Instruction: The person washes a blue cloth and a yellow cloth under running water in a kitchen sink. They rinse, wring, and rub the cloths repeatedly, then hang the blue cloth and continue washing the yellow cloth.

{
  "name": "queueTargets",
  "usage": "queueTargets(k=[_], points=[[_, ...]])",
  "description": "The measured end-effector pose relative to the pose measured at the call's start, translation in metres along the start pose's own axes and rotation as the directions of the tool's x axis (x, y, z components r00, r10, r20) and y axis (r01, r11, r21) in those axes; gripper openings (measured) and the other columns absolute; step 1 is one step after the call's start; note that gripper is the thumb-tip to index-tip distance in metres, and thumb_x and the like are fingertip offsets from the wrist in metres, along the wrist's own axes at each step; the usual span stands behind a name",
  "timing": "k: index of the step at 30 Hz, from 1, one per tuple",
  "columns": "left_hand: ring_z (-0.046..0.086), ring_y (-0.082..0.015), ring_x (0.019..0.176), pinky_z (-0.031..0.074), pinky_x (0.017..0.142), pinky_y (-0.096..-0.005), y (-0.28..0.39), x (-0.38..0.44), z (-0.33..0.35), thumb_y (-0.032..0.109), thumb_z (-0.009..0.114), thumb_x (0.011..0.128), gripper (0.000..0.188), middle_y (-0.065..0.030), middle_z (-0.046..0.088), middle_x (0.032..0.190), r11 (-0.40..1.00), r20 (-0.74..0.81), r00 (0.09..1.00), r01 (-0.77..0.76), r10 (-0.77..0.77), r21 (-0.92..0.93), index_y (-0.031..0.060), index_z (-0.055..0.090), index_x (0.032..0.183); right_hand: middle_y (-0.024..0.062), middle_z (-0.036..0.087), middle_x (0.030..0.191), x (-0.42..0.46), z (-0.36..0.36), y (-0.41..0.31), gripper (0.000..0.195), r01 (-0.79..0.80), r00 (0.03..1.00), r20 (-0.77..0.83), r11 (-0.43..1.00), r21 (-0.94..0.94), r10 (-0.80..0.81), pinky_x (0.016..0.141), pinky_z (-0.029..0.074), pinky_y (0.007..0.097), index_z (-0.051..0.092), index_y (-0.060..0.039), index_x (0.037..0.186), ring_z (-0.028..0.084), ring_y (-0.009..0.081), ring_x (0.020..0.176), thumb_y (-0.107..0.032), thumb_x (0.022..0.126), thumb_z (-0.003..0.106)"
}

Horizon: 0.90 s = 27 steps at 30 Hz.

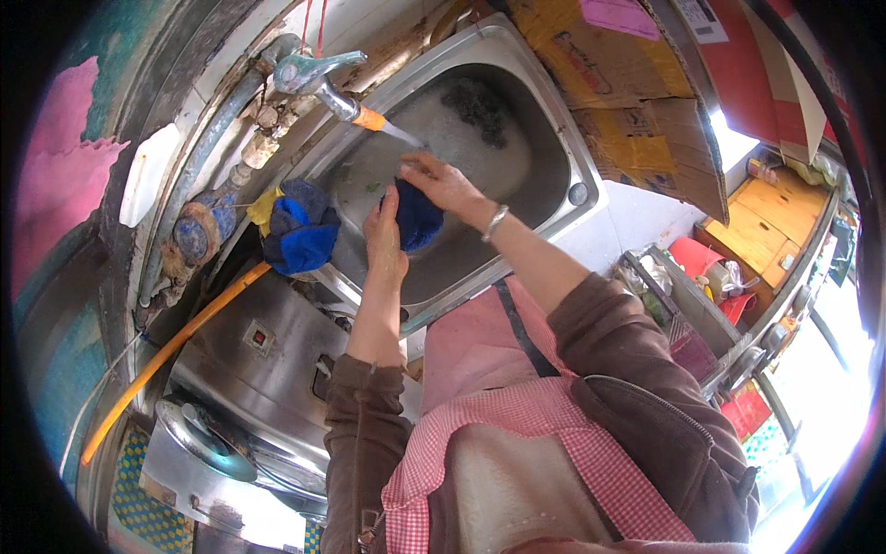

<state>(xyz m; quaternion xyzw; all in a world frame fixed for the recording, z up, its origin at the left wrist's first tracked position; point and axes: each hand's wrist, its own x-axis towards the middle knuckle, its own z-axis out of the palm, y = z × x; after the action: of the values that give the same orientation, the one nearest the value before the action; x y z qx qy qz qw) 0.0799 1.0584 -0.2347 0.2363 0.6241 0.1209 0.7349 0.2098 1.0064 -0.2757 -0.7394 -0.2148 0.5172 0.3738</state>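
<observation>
Over a steel sink [588, 166], I hold a dark blue cloth [422, 218] between my two hands. My left hand [385, 235] grips its left side, with the thumb pointing up along it. At the cloth's upper edge is my right hand [446, 185], fingers bent, a bracelet on the wrist. Water runs from the tap [332, 93], past an orange sleeve on its spout, and falls just beyond my right fingertips. Cloudy water covers the sink floor, and a dark clump [477, 111] lies at its far end; I cannot tell what it is.
Blue, grey and yellow cloths [297, 228] hang bunched left of the sink, near an orange stick [173, 360]. A steel appliance [256, 360] with a red switch stands below them. Cardboard [623, 104] leans along the sink's right side. Pipes [201, 228] line the left wall.
</observation>
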Motion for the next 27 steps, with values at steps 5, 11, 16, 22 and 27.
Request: queueTargets(k=[5,11,16,22,27], points=[[0.055,-0.0147,0.118,0.044,0.098,-0.0313,0.011,0.015,-0.031,0.036,0.059,0.103,0.045,-0.0109,0.057,0.134,0.991,0.174,0.976,-0.133,0.133,-0.012,0.0036,0.058,0.136,0.0053,0.071,0.110,0.011,-0.034,0.005,0.039,0.027,0.945,0.315,0.981,0.191,-0.087,0.088,0.052,0.0289,0.067,-0.0027,0.127,0.065,0.0139,0.100,-0.025,0.095,0.072],[0.028,-0.0356,0.149,0.030,0.114,-0.0576,-0.009,0.005,-0.025,0.047,0.059,0.100,0.070,-0.0140,0.028,0.163,0.980,-0.110,0.991,0.061,-0.083,-0.187,0.0178,0.032,0.158,0.0066,0.067,0.091,-0.017,-0.020,-0.020,0.042,-0.036,0.998,0.054,0.984,0.175,0.027,0.072,0.052,0.0317,0.062,-0.0013,0.117,0.062,0.0132,0.083,-0.034,0.094,0.072],[0.068,-0.0383,0.080,0.056,0.085,-0.0486,-0.003,0.022,-0.011,0.065,0.058,0.093,0.063,-0.0160,0.070,0.103,0.860,0.586,0.789,0.419,-0.184,-0.293,0.0090,0.065,0.121,0.0100,0.067,0.080,-0.090,0.028,-0.049,0.042,0.251,0.968,0.058,0.940,-0.231,-0.244,0.069,0.051,0.0395,0.063,-0.0053,0.086,0.066,0.0266,0.074,-0.045,0.085,0.075],[0.062,-0.0234,0.111,0.049,0.102,-0.0386,-0.062,0.011,0.001,0.027,0.051,0.102,0.034,-0.0095,0.063,0.119,0.882,0.260,0.965,0.155,-0.039,-0.444,0.0049,0.057,0.128,0.0116,0.063,0.061,-0.065,0.022,-0.028,0.030,0.331,0.845,-0.227,0.806,-0.491,-0.485,0.052,0.051,0.0450,0.065,-0.0118,0.062,0.063,0.0348,0.055,-0.029,0.086,0.069],[0.064,-0.0197,0.103,0.054,0.092,-0.0396,-0.069,0.015,0.011,0.024,0.042,0.107,0.029,-0.0057,0.065,0.114,0.843,0.260,0.952,0.270,-0.161,-0.466,0.0082,0.060,0.123,0.0174,0.067,0.069,-0.043,0.019,-0.016,0.041,-0.021,0.946,-0.295,0.887,-0.462,-0.132,0.063,0.055,0.0490,0.070,-0.0098,0.070,0.068,0.0394,0.066,-0.042,0.094,0.059]])
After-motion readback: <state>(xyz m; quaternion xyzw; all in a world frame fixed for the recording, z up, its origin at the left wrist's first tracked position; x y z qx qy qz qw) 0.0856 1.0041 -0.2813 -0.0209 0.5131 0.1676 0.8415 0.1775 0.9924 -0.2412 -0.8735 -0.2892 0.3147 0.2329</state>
